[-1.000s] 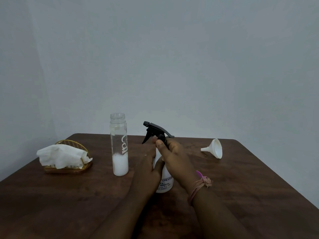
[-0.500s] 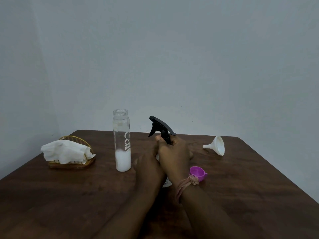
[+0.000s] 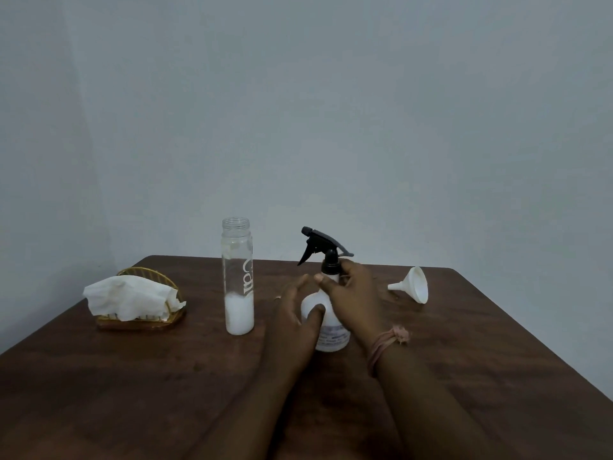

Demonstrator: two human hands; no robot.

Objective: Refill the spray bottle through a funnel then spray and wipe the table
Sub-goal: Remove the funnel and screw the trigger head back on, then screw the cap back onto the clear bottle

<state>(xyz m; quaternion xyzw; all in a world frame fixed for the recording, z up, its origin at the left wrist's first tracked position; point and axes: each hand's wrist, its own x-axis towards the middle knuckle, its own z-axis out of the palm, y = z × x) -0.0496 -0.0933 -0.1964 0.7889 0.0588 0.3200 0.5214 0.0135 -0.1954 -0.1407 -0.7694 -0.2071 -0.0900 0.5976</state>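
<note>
Table (image 3: 464,376) of dark wood fills the lower half of the frame, backed by a plain grey wall. Spray bottle (image 3: 331,336) is stood upright at frame centre, long axis vertical, its black trigger head (image 3: 320,247) pointed toward the left of the frame. Left hand (image 3: 293,327) is laid against the bottle's left side, fingers loosely curled around the white body, thumb on its front; a firm grip cannot be confirmed. Right hand (image 3: 356,297) is wrapped around the bottle's neck just under the black collar, fingers closed on it; a pink hair tie (image 3: 388,343) is worn on that wrist. Clear tall bottle (image 3: 237,277) is stood upright just left of the hands, uncapped, white contents filling the bottom third. Wire basket (image 3: 139,322) holding crumpled white tissue (image 3: 132,297) is seen at left. White funnel (image 3: 413,284) is laid on its side at right, well apart from the bottle, spout pointed toward frame left, mouth toward the right.
</note>
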